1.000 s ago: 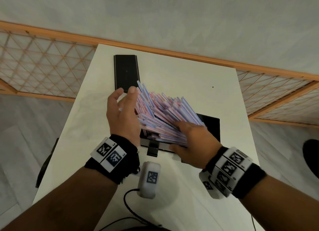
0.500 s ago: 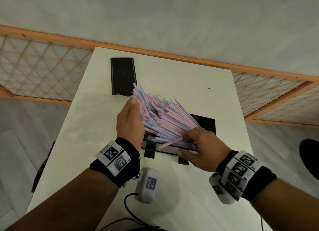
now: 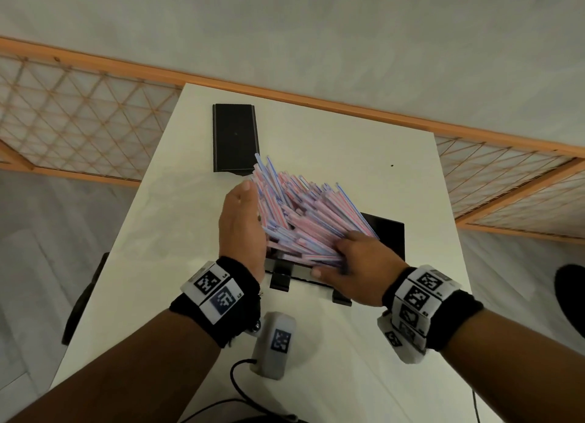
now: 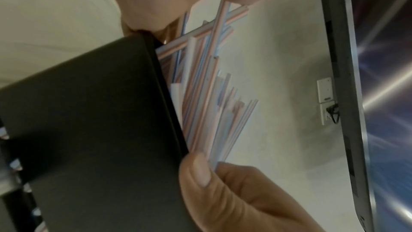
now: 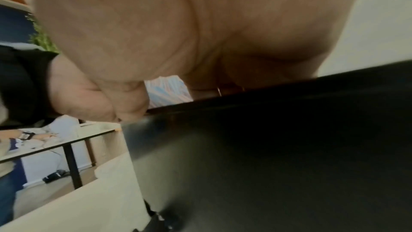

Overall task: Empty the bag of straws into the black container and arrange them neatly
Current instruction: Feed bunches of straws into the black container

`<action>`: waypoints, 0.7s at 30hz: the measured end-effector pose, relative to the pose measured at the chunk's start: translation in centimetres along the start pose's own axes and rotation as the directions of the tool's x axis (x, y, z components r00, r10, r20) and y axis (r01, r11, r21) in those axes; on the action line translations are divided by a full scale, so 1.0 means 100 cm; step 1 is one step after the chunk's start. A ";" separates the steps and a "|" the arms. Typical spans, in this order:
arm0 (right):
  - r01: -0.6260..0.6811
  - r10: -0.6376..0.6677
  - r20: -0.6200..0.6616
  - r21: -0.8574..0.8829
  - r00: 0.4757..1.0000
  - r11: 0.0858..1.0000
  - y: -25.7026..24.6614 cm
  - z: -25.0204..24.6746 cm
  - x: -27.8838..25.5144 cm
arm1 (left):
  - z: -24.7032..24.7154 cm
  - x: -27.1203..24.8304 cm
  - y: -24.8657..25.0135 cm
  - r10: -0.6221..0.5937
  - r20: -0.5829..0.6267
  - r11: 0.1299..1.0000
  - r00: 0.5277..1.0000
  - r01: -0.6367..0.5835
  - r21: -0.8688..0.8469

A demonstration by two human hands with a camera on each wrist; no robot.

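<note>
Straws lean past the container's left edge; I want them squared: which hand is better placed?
Likely left: the left hand lies flat against the leaning straws; the right hand holds their near ends.

A thick bunch of white straws (image 3: 304,220) with red and blue stripes sits jumbled in the black container (image 3: 387,236) at mid-table. They fan out and lean toward 11 o'clock with uneven tips. The container's 3 o'clock end shows bare.
</note>
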State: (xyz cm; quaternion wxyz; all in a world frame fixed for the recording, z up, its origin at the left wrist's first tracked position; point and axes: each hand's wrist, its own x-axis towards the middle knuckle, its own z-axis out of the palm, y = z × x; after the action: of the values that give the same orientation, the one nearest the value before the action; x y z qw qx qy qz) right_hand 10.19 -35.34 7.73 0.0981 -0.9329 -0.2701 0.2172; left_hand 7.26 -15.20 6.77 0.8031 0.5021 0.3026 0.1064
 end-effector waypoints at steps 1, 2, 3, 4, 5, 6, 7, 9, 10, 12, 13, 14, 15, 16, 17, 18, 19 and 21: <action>0.003 -0.003 0.014 0.015 1.000 1.000 -0.003 0.002 0.002 | -0.001 0.002 0.001 -0.014 -0.008 1.000 1.000 0.014 -0.022; 0.002 -0.003 0.022 0.053 1.000 0.999 -0.007 0.003 0.004 | -0.001 0.003 0.001 -0.027 -0.020 0.999 0.999 0.026 -0.034; -0.006 0.004 0.024 0.087 1.000 0.996 -0.010 0.003 0.006 | -0.002 0.003 0.001 -0.027 -0.028 0.999 0.999 0.026 -0.033; -0.022 0.019 0.033 0.102 0.999 0.995 -0.013 0.001 0.010 | -0.002 0.004 0.001 -0.016 -0.036 1.000 0.999 0.015 -0.018; -0.044 0.038 0.063 0.095 0.997 0.994 -0.015 0.000 0.013 | -0.002 0.004 -0.001 0.000 -0.037 1.000 0.999 0.000 0.007; -0.059 0.051 0.098 0.082 0.994 0.995 -0.016 -0.001 0.015 | -0.003 0.004 -0.003 0.014 -0.029 0.999 0.999 -0.013 0.036; -0.068 0.059 0.128 0.075 0.990 0.995 -0.017 0.000 0.017 | -0.004 0.005 -0.005 0.022 -0.016 0.998 1.000 -0.021 0.060; -0.067 0.050 0.149 0.107 0.988 0.992 -0.019 0.004 0.019 | -0.006 0.005 -0.007 0.029 0.025 0.995 0.999 -0.031 0.096; -0.060 0.042 0.145 0.123 0.989 0.991 -0.021 0.006 0.019 | -0.008 0.006 -0.007 0.025 0.051 0.993 0.998 -0.031 0.112; -0.063 0.048 0.145 0.099 0.988 0.993 -0.024 0.009 0.023 | -0.011 0.007 -0.005 0.002 0.079 0.990 0.997 -0.013 0.140; -0.079 0.067 0.147 0.078 0.987 0.994 -0.025 0.009 0.025 | -0.013 0.007 -0.005 -0.006 0.081 0.989 0.997 -0.006 0.151; -0.095 0.084 0.140 0.074 0.987 0.993 -0.026 0.008 0.027 | -0.013 0.007 -0.004 -0.008 0.084 0.987 0.996 -0.006 0.162; -0.109 0.098 0.137 0.077 0.986 0.991 -0.027 0.005 0.028 | -0.013 0.006 -0.004 -0.003 0.091 0.985 0.996 -0.013 0.174; -0.104 0.094 0.122 0.083 0.988 0.991 -0.028 0.003 0.030 | -0.013 0.005 -0.004 0.009 0.098 0.982 0.995 -0.027 0.184; -0.094 0.086 0.097 0.078 0.992 0.992 -0.028 0.002 0.030 | -0.012 0.004 -0.005 0.023 0.105 0.981 0.994 -0.043 0.190; -0.080 0.076 0.060 0.080 0.995 0.994 -0.028 0.000 0.031 | -0.011 0.004 -0.006 0.039 0.110 0.980 0.993 -0.060 0.192; -0.078 0.075 0.029 0.101 0.997 0.992 -0.029 -0.002 0.030 | -0.011 0.003 -0.008 0.057 0.115 0.976 0.992 -0.080 0.204; -0.099 0.101 -0.001 0.146 0.995 0.984 -0.028 -0.004 0.029 | -0.010 0.004 -0.013 0.100 0.125 0.947 0.987 -0.133 0.294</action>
State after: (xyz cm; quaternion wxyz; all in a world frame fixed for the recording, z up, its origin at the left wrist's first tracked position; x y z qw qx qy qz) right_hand 11.31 -31.46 7.92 0.1562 -0.9365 -0.2058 0.2373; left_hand 6.77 -14.87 5.18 0.7248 0.6407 0.2408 0.0789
